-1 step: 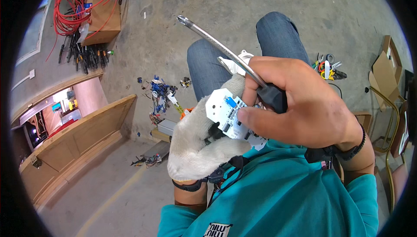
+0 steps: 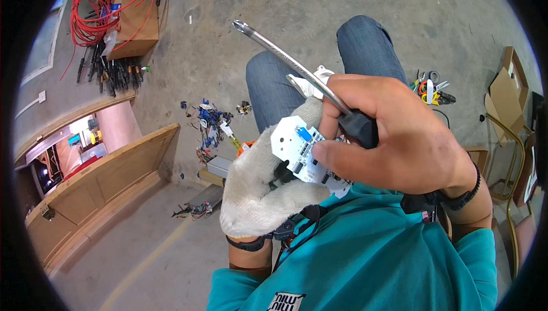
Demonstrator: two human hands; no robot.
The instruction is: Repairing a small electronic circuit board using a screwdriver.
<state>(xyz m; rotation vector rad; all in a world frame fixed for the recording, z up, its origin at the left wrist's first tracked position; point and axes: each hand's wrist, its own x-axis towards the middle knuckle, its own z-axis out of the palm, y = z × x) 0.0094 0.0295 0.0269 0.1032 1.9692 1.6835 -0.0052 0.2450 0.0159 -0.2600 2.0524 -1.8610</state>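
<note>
My left hand point(image 2: 251, 188), in a knitted off-white glove, is closed around a white circuit board point(image 2: 290, 140) with cut corners, a blue part and small dark components. Bare, my right hand point(image 2: 399, 134) grips a Phillips screwdriver point(image 2: 297, 70) by its black handle, the shaft slanting up to the left and its tip touching nothing. The right thumb presses on the board's face, and those fingers cover part of its far side. Just beyond the gloved fingers a white plastic piece point(image 2: 308, 87) shows, partly hidden; I cannot tell what holds it.
Blue and black scraps point(image 2: 212, 122) lie on the concrete floor to the left. Scissors and pliers point(image 2: 432, 89) sit at the right, near an opened cardboard box point(image 2: 508, 94). A wooden panel point(image 2: 108, 188) stands at the left, below a carton point(image 2: 137, 28) with red cable point(image 2: 91, 17).
</note>
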